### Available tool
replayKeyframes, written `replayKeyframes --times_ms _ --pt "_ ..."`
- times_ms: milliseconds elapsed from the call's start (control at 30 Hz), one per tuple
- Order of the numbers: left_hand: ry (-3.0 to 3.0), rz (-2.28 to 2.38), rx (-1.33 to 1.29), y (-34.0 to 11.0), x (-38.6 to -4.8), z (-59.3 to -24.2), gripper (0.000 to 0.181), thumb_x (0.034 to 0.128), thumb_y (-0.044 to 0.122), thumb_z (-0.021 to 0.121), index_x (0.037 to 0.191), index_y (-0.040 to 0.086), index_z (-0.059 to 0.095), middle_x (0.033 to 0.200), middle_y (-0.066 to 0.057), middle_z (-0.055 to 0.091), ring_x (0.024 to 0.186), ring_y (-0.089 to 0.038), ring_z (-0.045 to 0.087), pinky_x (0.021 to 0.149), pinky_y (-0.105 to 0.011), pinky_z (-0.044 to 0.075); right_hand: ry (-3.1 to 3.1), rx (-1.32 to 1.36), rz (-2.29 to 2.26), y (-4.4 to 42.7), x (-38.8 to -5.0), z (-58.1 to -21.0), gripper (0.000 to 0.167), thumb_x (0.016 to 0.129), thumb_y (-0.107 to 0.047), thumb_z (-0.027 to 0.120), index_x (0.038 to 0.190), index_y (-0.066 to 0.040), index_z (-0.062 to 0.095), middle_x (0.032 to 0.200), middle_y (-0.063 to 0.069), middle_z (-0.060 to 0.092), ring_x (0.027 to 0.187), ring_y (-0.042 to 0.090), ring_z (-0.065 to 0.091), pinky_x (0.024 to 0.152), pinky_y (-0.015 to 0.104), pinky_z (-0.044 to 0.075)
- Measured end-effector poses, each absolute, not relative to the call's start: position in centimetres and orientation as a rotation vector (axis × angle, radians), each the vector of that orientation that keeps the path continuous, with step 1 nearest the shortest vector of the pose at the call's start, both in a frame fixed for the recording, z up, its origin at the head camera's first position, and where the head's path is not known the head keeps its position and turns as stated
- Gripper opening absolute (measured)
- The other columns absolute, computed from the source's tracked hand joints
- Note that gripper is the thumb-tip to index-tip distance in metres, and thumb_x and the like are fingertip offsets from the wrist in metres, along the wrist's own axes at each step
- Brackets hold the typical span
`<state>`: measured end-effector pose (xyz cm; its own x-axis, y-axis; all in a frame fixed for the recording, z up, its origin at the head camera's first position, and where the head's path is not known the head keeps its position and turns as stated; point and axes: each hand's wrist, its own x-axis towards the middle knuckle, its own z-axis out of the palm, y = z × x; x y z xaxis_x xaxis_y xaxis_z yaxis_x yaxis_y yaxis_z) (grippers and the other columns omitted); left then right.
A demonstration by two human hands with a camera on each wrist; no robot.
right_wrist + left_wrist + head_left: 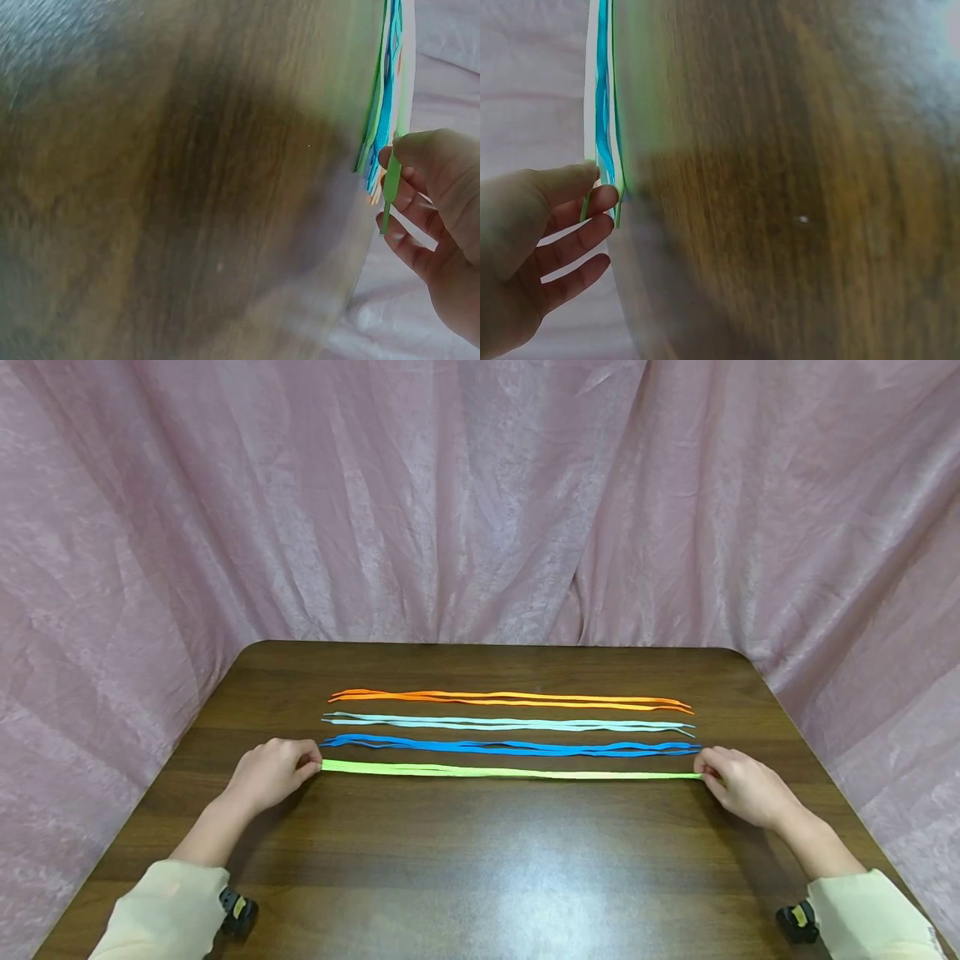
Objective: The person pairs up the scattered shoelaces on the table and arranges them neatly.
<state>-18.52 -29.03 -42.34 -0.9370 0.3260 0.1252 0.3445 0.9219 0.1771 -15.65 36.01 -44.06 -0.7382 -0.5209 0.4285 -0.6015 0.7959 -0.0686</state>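
Observation:
A yellow-green shoelace (510, 772), lying in more than one strand toward the left, stretches straight across the table between two bare hands. Its left end is pinched between thumb and finger of the left hand (273, 772). The right hand (750, 787) pinches the other end; in the right wrist view a green lace tip (391, 184) hangs below the thumb. Just behind lies a blue shoelace pair (510, 747), its ends close to both hands. Farther back are a pale aqua pair (510, 724) and an orange pair (510, 697), all roughly parallel.
The brown wood-grain table (480, 852) has rounded far corners. Pink velvety curtain (450, 502) hangs behind it and along both sides. Small black devices (238, 912) sit at the wrists, by the pale sleeves (168, 910).

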Motion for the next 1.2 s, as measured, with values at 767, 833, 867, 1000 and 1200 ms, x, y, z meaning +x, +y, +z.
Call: replayKeyframes --times_ms 767,833,867,1000,1200 --pt "-3.041 -0.312 -0.503 -28.49 -19.34 -42.91 0.017 0.0769 0.018 0.069 0.067 0.024 0.056 0.062 0.010 0.051 0.055 -0.012 0.048 0.045 -0.030 0.034 -2.623 0.866 0.305 36.02 -15.71 -44.98 0.036 0.061 0.009 0.073 0.071 -0.017 0.049 0.068 -0.013 0.041 0.061 0.000 0.039 0.050 0.020 0.033" --pt "-3.048 -0.313 -0.501 -28.45 -19.36 -43.04 0.017 0.0768 0.018 0.069 0.067 0.024 0.057 0.061 0.011 0.051 0.055 -0.012 0.047 0.045 -0.030 0.034 -2.619 0.868 0.302 35.98 -15.69 -44.96 0.036 0.061 0.009 0.073 0.070 -0.017 0.050 0.068 -0.012 0.042 0.061 0.000 0.040 0.050 0.020 0.034" --pt "-3.051 -0.313 -0.499 -28.43 -19.37 -43.10 0.017 0.0767 0.018 0.069 0.067 0.024 0.057 0.062 0.011 0.051 0.055 -0.012 0.048 0.045 -0.030 0.034 -2.618 0.868 0.298 35.96 -15.67 -44.95 0.036 0.061 0.009 0.073 0.071 -0.017 0.050 0.069 -0.012 0.042 0.061 0.000 0.041 0.050 0.020 0.035" --pt "-3.057 -0.309 -0.492 -28.45 -19.44 -43.26 0.017 0.0762 0.020 0.069 0.067 0.024 0.056 0.062 0.011 0.051 0.056 -0.012 0.048 0.045 -0.030 0.034 -2.620 0.873 0.300 36.06 -15.64 -44.96 0.036 0.060 0.008 0.074 0.072 -0.017 0.051 0.070 -0.013 0.043 0.062 0.001 0.042 0.051 0.021 0.036" --pt "-3.024 -0.312 -0.501 -28.62 -19.39 -43.18 0.017 0.0740 0.018 0.072 0.069 0.023 0.057 0.065 0.010 0.052 0.057 -0.010 0.049 0.047 -0.030 0.035 -2.594 0.927 0.325 36.31 -15.67 -44.87 0.034 0.058 0.008 0.074 0.074 -0.015 0.055 0.071 -0.011 0.048 0.064 0.003 0.046 0.055 0.023 0.040"
